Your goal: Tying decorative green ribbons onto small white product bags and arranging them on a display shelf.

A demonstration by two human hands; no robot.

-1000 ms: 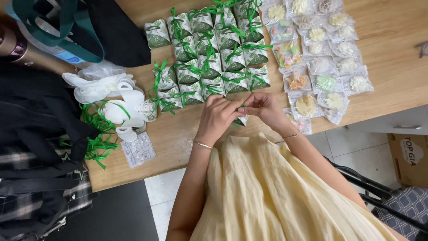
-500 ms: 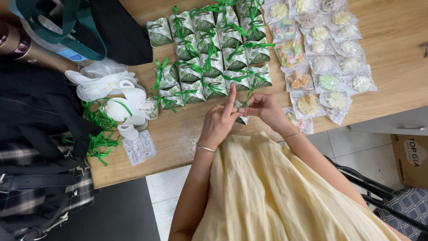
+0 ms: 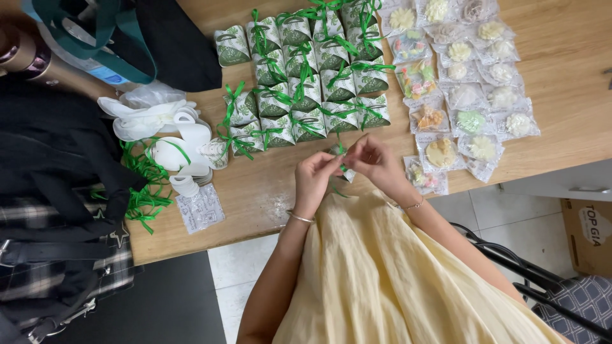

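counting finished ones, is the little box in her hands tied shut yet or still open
Cannot tell. Both hands, left hand and right hand, cover the small box; only a bit of green ribbon shows between the fingers.

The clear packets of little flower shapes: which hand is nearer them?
Right. The right hand sits just beside the clear packets; the left hand is farther off, across the small box.

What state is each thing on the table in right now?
Left hand: pinching the ribbon on the small box.
Right hand: pinching the same ribbon.
Small box: held between both hands, mostly hidden.
Tied boxes: closed, green bows on, in rows.
Clear bags: filled, laid flat in rows.
Loose ribbons: untied, in a heap.
Flat white boxes: unfolded, stacked.
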